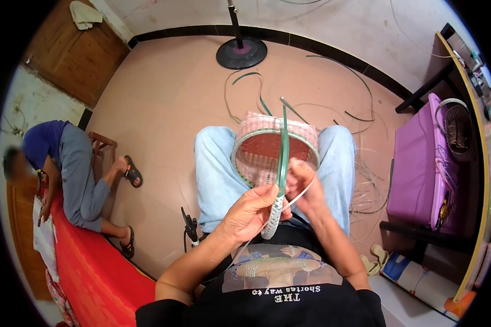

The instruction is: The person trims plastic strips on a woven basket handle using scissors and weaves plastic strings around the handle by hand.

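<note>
While the right hand (306, 186) blurs — grip unclear — the left hand (251, 210) pinches the braided strip (273, 220).

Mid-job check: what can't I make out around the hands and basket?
Head view:
Right hand: fingertips blurred; whether they grip the pale strip is unclear.
Left hand: its thumb and the braided band hide parts of the fingers.
Basket: the hands hide part of its lower rim.

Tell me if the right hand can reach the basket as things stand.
Probably yes: the right hand is close to the basket's opening. The green strip crosses mid-opening, leaving the right side free, though a pale strip by the fingers might hinder it.
</note>
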`<action>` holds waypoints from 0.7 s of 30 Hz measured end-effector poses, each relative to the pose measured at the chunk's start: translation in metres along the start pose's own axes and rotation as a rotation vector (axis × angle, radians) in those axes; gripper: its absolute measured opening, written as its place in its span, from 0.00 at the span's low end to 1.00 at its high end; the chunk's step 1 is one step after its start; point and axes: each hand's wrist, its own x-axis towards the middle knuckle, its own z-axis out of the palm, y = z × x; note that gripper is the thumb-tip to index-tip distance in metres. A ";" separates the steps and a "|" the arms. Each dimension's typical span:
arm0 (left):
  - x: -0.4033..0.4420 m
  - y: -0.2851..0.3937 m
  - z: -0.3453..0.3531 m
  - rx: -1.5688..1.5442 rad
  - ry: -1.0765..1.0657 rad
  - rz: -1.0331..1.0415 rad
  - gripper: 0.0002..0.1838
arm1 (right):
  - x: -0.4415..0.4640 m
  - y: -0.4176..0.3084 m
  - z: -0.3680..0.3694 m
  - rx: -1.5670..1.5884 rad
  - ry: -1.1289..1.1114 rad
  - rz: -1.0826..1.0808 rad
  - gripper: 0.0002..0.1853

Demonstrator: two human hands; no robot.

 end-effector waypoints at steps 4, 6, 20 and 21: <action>0.001 0.005 0.000 0.060 0.042 0.031 0.12 | 0.021 -0.084 -0.063 0.126 0.190 -0.048 0.09; 0.004 0.006 -0.002 0.065 0.036 0.054 0.10 | 0.016 -0.143 -0.103 0.219 0.240 -0.081 0.07; 0.013 0.005 -0.003 -0.001 -0.101 0.338 0.08 | -0.106 -0.409 -0.419 0.264 1.021 -0.610 0.08; 0.011 0.006 -0.001 0.056 -0.096 0.398 0.08 | -0.112 -0.407 -0.426 0.124 1.095 -0.693 0.07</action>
